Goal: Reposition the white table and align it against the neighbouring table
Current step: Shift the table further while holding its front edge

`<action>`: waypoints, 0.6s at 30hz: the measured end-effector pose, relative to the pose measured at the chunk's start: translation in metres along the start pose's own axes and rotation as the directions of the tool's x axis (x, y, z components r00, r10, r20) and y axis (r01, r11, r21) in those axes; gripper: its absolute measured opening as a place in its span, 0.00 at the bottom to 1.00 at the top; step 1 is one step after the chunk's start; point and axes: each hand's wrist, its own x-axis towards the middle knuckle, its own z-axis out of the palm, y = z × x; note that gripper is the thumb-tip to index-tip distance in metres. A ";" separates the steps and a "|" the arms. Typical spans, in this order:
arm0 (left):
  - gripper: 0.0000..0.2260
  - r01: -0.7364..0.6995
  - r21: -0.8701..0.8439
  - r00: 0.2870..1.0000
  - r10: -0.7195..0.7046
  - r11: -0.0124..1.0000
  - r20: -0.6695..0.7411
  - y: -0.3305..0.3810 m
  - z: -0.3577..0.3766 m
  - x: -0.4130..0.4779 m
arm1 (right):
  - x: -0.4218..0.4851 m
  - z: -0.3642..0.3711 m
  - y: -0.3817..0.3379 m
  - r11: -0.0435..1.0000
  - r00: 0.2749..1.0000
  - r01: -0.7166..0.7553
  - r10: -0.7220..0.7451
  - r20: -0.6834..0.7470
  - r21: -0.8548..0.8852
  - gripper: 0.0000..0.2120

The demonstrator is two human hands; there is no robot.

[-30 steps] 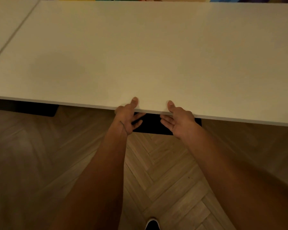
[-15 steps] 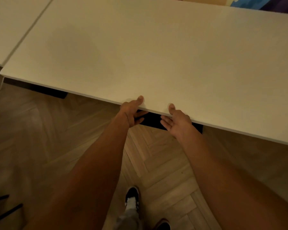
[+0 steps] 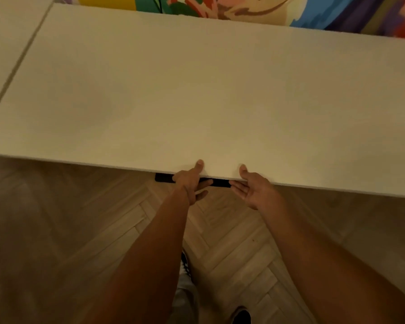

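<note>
The white table (image 3: 197,90) fills the upper half of the view, its near edge running across the middle. The neighbouring white table (image 3: 7,38) lies at the upper left, with only a thin dark seam between the two tops. My left hand (image 3: 188,181) holds the near edge, thumb on top and fingers underneath. My right hand (image 3: 255,188) grips the same edge a little to the right, thumb on top, palm turned up, fingers under the board. A black frame part (image 3: 164,177) shows below the edge between my hands.
Herringbone wood floor (image 3: 232,242) spreads below the table. My shoes (image 3: 241,315) and a trouser leg show at the bottom centre. A colourful painted wall (image 3: 243,8) runs right behind the table's far edge.
Both hands keep their hold on the same spot of the edge. The view has swung up and right: the table's front left corner has left the frame and the painted wall shows.
</note>
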 end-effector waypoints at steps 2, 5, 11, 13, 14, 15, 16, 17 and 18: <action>0.31 0.031 0.001 0.999 -0.031 1.000 0.030 0.004 -0.003 -0.002 | -0.001 0.002 -0.001 1.000 1.000 0.004 -0.003 -0.015 0.023 0.22; 0.28 0.050 0.020 0.995 -0.051 0.999 0.085 0.010 -0.008 -0.008 | -0.004 0.007 -0.001 0.999 0.999 0.019 -0.017 -0.049 0.049 0.23; 0.13 0.109 -0.099 0.986 -0.095 0.989 0.139 0.014 -0.051 -0.007 | -0.005 0.011 0.000 0.997 0.993 0.052 -0.045 -0.107 0.058 0.26; 0.14 0.089 -0.111 0.991 -0.078 0.990 0.107 0.018 -0.076 -0.003 | -0.008 0.014 0.002 0.995 0.988 0.074 -0.065 -0.140 0.063 0.27; 0.14 0.079 -0.112 0.993 -0.068 0.991 0.097 0.022 -0.087 -0.003 | -0.011 0.018 0.005 0.994 0.985 0.081 -0.068 -0.159 0.076 0.27; 0.14 0.069 -0.112 0.994 -0.059 0.991 0.091 0.025 -0.098 -0.003 | -0.015 0.022 0.010 0.993 0.983 0.079 -0.063 -0.170 0.092 0.27; 0.15 0.061 -0.113 0.995 -0.051 0.992 0.088 0.030 -0.107 -0.003 | -0.019 0.029 0.018 0.993 0.987 0.060 -0.043 -0.156 0.105 0.29; 0.17 0.056 -0.117 0.995 -0.046 0.992 0.085 0.034 -0.115 -0.002 | -0.024 0.038 0.028 0.994 0.993 0.026 -0.013 -0.117 0.108 0.30; 0.19 0.052 -0.125 0.996 -0.043 0.991 0.076 0.038 -0.123 -0.002 | -0.030 0.050 0.038 0.996 0.998 -0.016 0.021 -0.056 0.091 0.32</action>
